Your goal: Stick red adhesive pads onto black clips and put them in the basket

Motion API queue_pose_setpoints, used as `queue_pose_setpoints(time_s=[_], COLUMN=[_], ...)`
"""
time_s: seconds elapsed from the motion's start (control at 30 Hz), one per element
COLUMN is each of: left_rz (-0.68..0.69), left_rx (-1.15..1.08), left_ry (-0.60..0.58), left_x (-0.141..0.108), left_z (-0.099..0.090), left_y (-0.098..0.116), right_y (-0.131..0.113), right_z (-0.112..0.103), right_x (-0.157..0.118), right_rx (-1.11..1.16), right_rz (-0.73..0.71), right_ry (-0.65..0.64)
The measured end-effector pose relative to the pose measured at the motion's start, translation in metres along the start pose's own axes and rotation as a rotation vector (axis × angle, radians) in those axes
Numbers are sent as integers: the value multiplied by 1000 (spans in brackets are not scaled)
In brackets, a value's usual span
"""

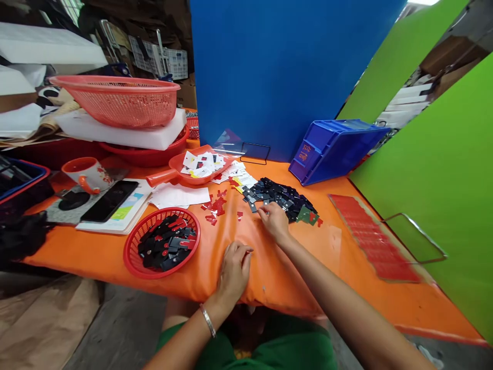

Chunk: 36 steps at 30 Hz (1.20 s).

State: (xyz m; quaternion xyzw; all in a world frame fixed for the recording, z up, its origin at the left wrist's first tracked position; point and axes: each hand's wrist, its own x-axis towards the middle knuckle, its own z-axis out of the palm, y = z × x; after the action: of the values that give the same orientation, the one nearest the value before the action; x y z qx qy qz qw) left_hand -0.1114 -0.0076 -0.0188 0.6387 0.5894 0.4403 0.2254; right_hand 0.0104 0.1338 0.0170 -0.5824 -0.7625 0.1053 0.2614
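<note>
The work looks partway along: black and red pieces (169, 245) already sit in the red basket (128, 246) at lower left, while a black heap (283, 194) and scattered red cutouts (217, 205) lie loose mid-frame on the orange tabletop (308, 288). At the heap's near edge the right hand (275, 221) has its fingers pinched together; lower centre, the left hand (234, 270) curls, and whether either grips a piece I cannot tell.

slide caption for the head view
Right hand at a pile of small black pieces, left hand curled near a red basket, over an orange table cover.
</note>
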Motion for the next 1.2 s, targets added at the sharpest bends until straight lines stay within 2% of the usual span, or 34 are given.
queue_pose_setpoints(time_s=[0.13, 0.3, 0.47, 0.53, 0.6, 0.67, 0.73, 0.77, 0.83, 0.93, 1.07, 1.2], left_rz=[-17, -31, -13, -15, -21, -2, 41, 62, 93, 99, 55, 45], left_rx=[-24, -41, -52, -60, -55, -13, 67, 111, 184, 236, 247, 260], left_ry=[-8, 4, 13, 61, 165, 276, 301, 263, 114, -92, -138, -124], left_x=[-1, -1, -2, -3, -4, -3, -1, 1, 6, 11, 12, 11], left_z=[-2, -2, 1, 2, 0, -3, -7, -9, -10, -9, -4, -1], left_y=[0, 1, -4, -6, -5, -2, 1, 2, 4, 3, -1, -4], right_y=[-7, -10, -9, -9, -9, -7, -3, -1, 4, 14, 25, 29], right_z=[21, 39, 35, 24, 10, -4, -16, -21, -24, -19, -8, -6], right_x=[30, 47, 47, 34, 12, -16, -43, -56, -75, -94, -109, -118], right_rx=[-97, 4, 124, 207, 334, 441, 458, 467, 475, 421, 335, 227], right_rz=[59, 203, 223, 162, 61, -39, -88, -98, -105, -122, -235, -375], right_ry=[-59, -26, -24, -37, -63, -153, -268, -318, -365, -286, -104, -79])
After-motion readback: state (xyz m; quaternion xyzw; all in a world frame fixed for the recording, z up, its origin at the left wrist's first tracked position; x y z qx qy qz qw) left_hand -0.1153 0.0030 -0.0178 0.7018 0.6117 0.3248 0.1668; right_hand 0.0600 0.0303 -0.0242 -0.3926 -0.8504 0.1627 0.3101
